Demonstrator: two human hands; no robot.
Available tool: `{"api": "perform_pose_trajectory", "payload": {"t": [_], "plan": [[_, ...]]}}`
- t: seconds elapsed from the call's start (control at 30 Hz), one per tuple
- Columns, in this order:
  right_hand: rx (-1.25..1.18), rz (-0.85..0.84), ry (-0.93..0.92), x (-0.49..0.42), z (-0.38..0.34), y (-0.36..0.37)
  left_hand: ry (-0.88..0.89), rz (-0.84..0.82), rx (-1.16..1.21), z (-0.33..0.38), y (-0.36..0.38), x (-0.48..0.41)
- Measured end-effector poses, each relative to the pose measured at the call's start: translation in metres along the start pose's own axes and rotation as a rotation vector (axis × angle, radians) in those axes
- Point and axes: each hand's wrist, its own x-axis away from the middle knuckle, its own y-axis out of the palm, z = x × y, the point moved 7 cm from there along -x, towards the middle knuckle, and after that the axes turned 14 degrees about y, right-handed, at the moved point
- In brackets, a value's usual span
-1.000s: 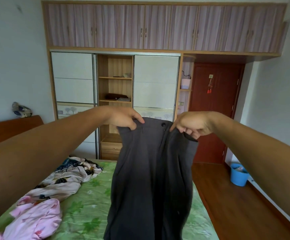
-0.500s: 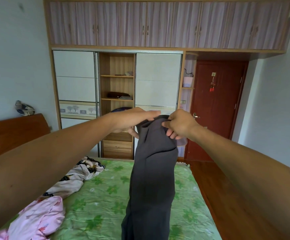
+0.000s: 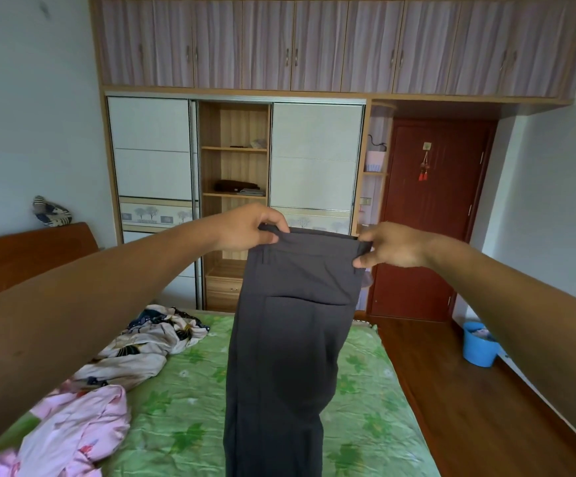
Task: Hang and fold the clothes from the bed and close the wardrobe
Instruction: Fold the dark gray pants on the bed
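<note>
Dark grey trousers (image 3: 286, 346) hang folded lengthwise in front of me, above the green bed (image 3: 183, 407). My left hand (image 3: 248, 228) pinches the left end of the waistband and my right hand (image 3: 391, 246) pinches the right end, holding it stretched flat. A cream patterned garment (image 3: 145, 349) and a pink garment (image 3: 73, 432) lie crumpled on the bed's left side. Beyond the bed stands the wardrobe (image 3: 235, 201), its middle section open and showing wooden shelves.
White sliding wardrobe doors (image 3: 314, 156) flank the open section, with upper cabinets above. A red-brown room door (image 3: 431, 218) is at the right. A blue bucket (image 3: 479, 346) stands on the wooden floor by the right wall. The headboard (image 3: 28, 253) is at the left.
My hands were together at the bunched waistband half a second ago. They have moved apart and the waistband is now pulled flat between them.
</note>
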Motion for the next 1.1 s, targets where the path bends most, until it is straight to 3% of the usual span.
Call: {"api": "perform_pose_trajectory", "payload": {"t": [0.23, 0.4, 0.5, 0.6, 0.67, 0.83, 0.97, 1.1], "plan": [[-0.600, 0.169, -0.112, 0.007, -0.009, -0.024, 0.110, 0.096, -0.252, 0.005, -0.014, -0.003], [-1.011, 0.227, -0.245, 0.014, -0.015, -0.054, 0.148, 0.320, -0.201, 0.015, -0.055, -0.014], [-0.925, 0.200, -0.261, 0.015, -0.021, -0.046, 0.060, 0.230, -0.217, 0.005, -0.051, -0.016], [-1.012, 0.229, -0.302, 0.016, -0.024, -0.042, 0.072, 0.200, -0.559, 0.009, -0.051, -0.021], [-1.024, 0.196, -0.331, 0.018, -0.031, -0.042, 0.136, 0.211, -0.648, 0.027, -0.050, -0.034], [-0.961, 0.149, -0.333, 0.021, -0.040, -0.035, 0.109, -0.029, -0.208, 0.045, -0.028, -0.066], [-0.940, 0.088, -0.310, 0.024, -0.018, -0.018, 0.160, 0.030, -0.146, 0.049, -0.027, -0.075], [-0.573, -0.156, -0.035, 0.017, 0.042, 0.063, 0.182, 0.138, -0.178, 0.051, -0.054, -0.075]]}}
